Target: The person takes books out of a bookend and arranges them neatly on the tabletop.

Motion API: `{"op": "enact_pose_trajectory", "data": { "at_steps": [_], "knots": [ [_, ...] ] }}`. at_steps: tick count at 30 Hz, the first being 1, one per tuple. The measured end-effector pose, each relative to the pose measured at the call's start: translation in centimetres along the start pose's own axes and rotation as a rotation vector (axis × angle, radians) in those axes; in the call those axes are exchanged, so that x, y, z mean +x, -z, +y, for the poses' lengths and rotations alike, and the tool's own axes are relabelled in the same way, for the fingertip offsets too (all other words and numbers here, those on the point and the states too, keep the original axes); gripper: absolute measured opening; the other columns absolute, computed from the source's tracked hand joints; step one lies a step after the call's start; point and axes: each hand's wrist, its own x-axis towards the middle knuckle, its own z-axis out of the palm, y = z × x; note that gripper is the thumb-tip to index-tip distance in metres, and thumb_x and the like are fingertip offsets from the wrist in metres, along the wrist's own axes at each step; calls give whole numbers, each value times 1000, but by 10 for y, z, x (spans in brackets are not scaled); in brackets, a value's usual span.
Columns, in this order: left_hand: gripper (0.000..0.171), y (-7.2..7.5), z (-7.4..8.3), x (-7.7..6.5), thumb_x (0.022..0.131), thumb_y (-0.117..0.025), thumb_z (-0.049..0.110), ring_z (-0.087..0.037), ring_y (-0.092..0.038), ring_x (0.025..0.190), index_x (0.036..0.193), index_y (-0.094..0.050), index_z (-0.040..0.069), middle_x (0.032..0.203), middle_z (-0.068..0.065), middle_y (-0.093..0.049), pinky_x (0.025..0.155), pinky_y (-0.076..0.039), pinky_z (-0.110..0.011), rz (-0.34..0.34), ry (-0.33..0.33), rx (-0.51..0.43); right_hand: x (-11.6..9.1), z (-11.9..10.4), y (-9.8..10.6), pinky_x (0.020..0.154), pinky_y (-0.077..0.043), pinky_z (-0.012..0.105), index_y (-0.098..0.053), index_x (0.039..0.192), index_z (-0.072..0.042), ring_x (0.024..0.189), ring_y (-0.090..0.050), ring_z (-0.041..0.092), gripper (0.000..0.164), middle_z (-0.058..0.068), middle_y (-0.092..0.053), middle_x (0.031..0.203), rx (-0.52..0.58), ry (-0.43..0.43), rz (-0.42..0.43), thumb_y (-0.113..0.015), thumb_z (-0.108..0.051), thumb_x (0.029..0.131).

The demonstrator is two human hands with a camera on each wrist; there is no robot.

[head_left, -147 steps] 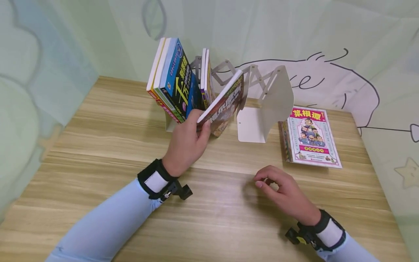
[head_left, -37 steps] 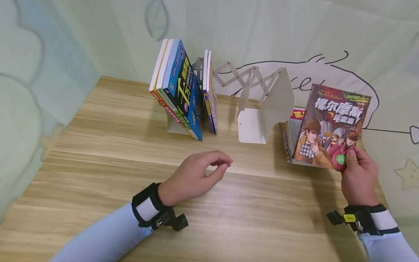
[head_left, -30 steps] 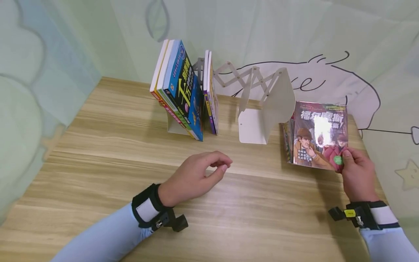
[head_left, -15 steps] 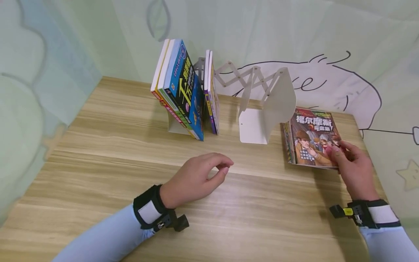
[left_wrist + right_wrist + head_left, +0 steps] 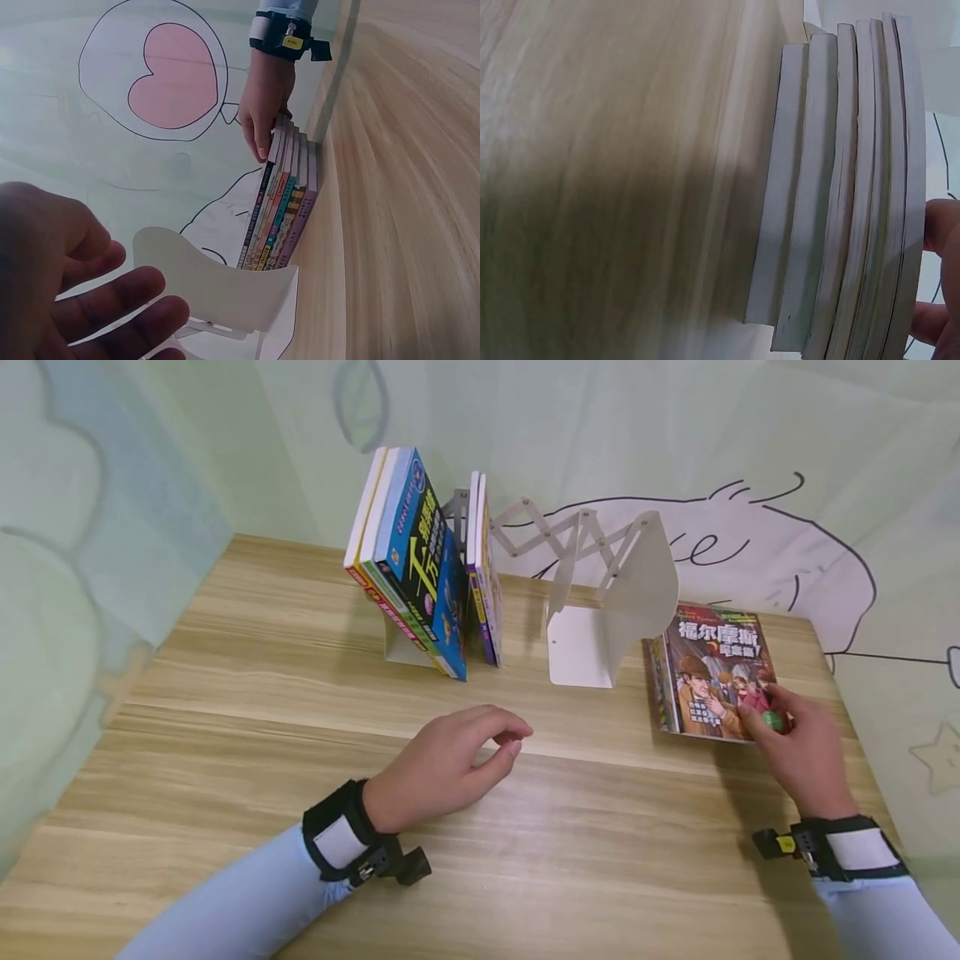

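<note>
My right hand (image 5: 808, 756) rests its thumb and fingertips on the top cover of a brown-red comic-style book (image 5: 708, 681), which lies face up on a flat stack at the right. Its fingers touch the cover without gripping. The right wrist view shows the page edges of the stacked books (image 5: 840, 195), several of them, slightly staggered. My left hand (image 5: 450, 764) hovers over the middle of the table, fingers loosely curled, with nothing in it. Beyond it stands a white extendable bookend rack (image 5: 581, 647).
At the rack's left lean several large books (image 5: 416, 560), the foremost with a blue and black cover. Two thin books (image 5: 483, 568) stand beside them. The wooden table (image 5: 525, 860) meets a printed fabric wall (image 5: 637, 427) at the back.
The brown-red book left the rack in my left hand, appeared in my right hand, and came down onto the stack. My right fingers have loosened on it. My left hand drew back.
</note>
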Motion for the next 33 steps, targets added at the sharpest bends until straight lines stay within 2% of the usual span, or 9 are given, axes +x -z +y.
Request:
{"op": "enact_pose_trajectory", "data": {
  "at_steps": [4, 8, 16, 18, 20, 23, 25, 27, 33],
  "knots": [
    [24, -1, 0, 0, 103, -56, 26, 0, -62, 101, 122, -67, 18, 114, 6, -70, 90, -54, -26, -8, 4, -3, 0, -1, 0, 99, -39, 67, -35, 153, 1, 127, -37, 52, 72, 38, -41, 142, -6, -42, -33, -51, -47, 102],
    [22, -2, -1, 0, 102, -57, 25, -1, -63, 101, 121, -67, 18, 113, 8, -70, 89, -55, -27, -2, 11, 2, 0, -3, -2, 101, -38, 68, -33, 155, -2, 129, -35, 52, 73, 37, -39, 145, -1, -60, -36, -50, -49, 102],
    [23, -3, -1, 0, 102, -57, 27, 0, -62, 103, 121, -67, 20, 114, 8, -70, 91, -54, -26, -9, 16, 11, -1, -3, -5, 87, -40, 58, -35, 154, -1, 121, -39, 48, 71, 34, -43, 138, 7, -59, -14, -50, -48, 102],
    [23, -2, -1, 1, 102, -57, 27, -1, -63, 104, 120, -68, 19, 115, 8, -70, 92, -54, -27, -1, 10, 21, -4, -3, -4, 88, -38, 54, -41, 151, -2, 121, -38, 44, 67, 30, -43, 138, 34, -89, 43, -51, -47, 101],
    [24, -1, -3, 3, 103, -56, 28, -4, -63, 106, 119, -69, 18, 115, 8, -70, 93, -53, -29, 9, 7, 29, -7, -5, -4, 86, -35, 44, -54, 141, -2, 116, -40, 32, 57, 20, -47, 130, 92, -102, 171, -55, -42, 100],
    [27, 1, -6, 5, 104, -54, 32, -7, -63, 110, 119, -69, 16, 116, 6, -69, 96, -53, -31, 20, 13, 43, -12, -12, -3, 84, -31, 30, -66, 122, -1, 105, -40, 10, 40, -2, -50, 111, 210, -89, 360, -59, -33, 98],
    [30, 3, -9, 6, 104, -53, 35, -9, -62, 113, 119, -69, 15, 117, 5, -69, 98, -52, -33, 30, 25, 46, -17, -19, -4, 77, -30, 23, -68, 113, 1, 95, -40, 1, 32, -14, -49, 100, 269, -30, 416, -61, -27, 97],
    [32, 6, -11, 8, 104, -53, 37, -11, -61, 115, 121, -68, 15, 119, 3, -69, 100, -51, -35, 45, 38, 55, -24, -28, -5, 74, -33, 19, -67, 113, 0, 88, -44, -1, 28, -16, -53, 97, 288, 39, 382, -62, -24, 98],
    [30, 10, -13, 11, 103, -57, 32, -13, -61, 115, 123, -67, 13, 121, 1, -68, 99, -52, -36, 85, 36, 72, -46, -55, -14, 66, -37, 11, -66, 115, -2, 76, -47, 6, 25, 7, -63, 95, 224, 277, 245, -69, -14, 93]
  ]
}}
